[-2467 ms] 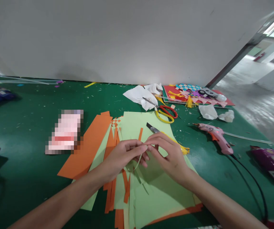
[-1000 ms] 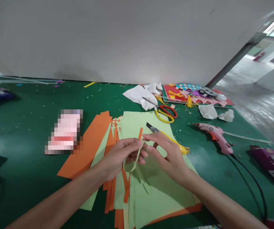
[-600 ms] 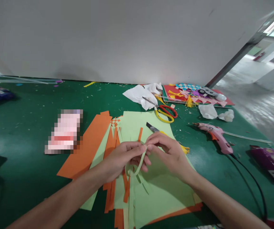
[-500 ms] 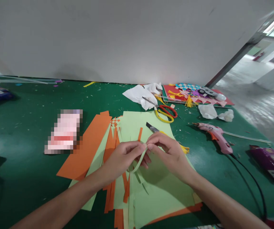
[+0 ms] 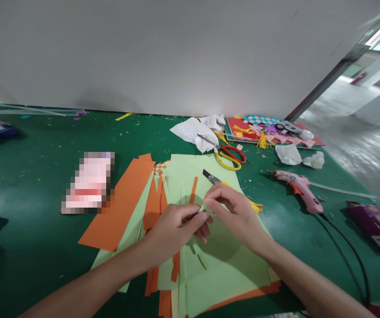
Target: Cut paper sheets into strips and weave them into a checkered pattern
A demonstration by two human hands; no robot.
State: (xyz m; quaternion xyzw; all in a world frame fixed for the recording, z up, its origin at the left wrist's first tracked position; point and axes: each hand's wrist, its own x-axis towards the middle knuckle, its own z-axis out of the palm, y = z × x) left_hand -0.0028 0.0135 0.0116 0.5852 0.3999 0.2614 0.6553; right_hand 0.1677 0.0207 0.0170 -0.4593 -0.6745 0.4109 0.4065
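Observation:
Above a large light green paper sheet [image 5: 229, 265], my two hands meet over a narrow light green paper strip [image 5: 203, 207]. My right hand [image 5: 234, 210] pinches its upper end between thumb and fingertips. My left hand [image 5: 176, 227] is closed around the lower part, which its fingers mostly hide. Beneath and beside my left hand lie orange paper strips [image 5: 150, 207], and a small orange-and-white woven piece [image 5: 160, 168] rests at their top. A utility knife [image 5: 211, 177] lies just beyond my right hand, partly covered by it.
Scissors [image 5: 233, 152] and crumpled white tissue [image 5: 195, 131] sit behind the sheets. On the right are a pink hot glue gun [image 5: 298, 185] with its cord and a purple packet [image 5: 374, 227]. A blurred pink item [image 5: 89, 183] and orange sheet [image 5: 119, 207] are left. A wall borders the green table.
The strip's long loop that hung below my fingers is now out of sight. My left hand has shifted slightly down, its thumb lower; my right hand has barely moved.

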